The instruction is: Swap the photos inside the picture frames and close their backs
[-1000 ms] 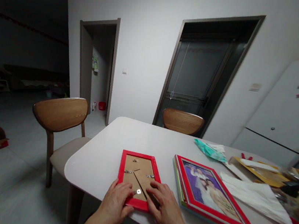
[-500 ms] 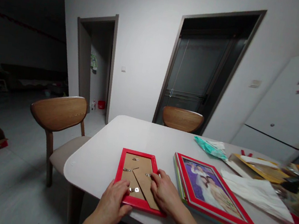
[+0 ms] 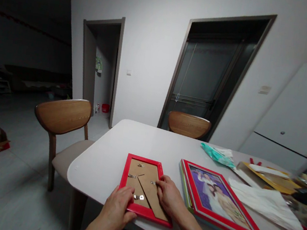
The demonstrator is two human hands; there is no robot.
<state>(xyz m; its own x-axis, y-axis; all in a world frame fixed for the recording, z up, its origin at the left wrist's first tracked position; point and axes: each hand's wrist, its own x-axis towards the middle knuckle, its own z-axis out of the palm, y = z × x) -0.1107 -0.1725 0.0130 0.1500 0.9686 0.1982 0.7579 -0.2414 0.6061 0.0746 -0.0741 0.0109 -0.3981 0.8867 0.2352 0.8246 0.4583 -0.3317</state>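
Observation:
A red picture frame (image 3: pixel 128 166) lies face down on the white table, its brown backing board (image 3: pixel 134 182) showing. Several small metal clips sit around the board, and a stand leg (image 3: pixel 149 195) slants across it. My left hand (image 3: pixel 118 206) grips the lower left corner, thumb at the near edge and fingers curled over the rim. At the right side, my right hand (image 3: pixel 171 196) is curled over the edge, its fingertips at the right metal clip (image 3: pixel 153 182). Its thumb is mostly hidden. Just right of it lies a larger red-framed wedding photo (image 3: pixel 218 194) on a stack.
The white table (image 3: pixel 101 161) has a rounded left corner. Teal packaging (image 3: pixel 216 154), white paper sheets (image 3: pixel 264 199) and a yellow envelope (image 3: pixel 270 177) lie at right. One wooden chair (image 3: pixel 64 116) stands at left, another chair (image 3: pixel 188 124) behind the table.
The whole view has shifted slightly, so things appear a little further right and lower. Both hands keep their places on the frame, the right fingertips still at the right clip.

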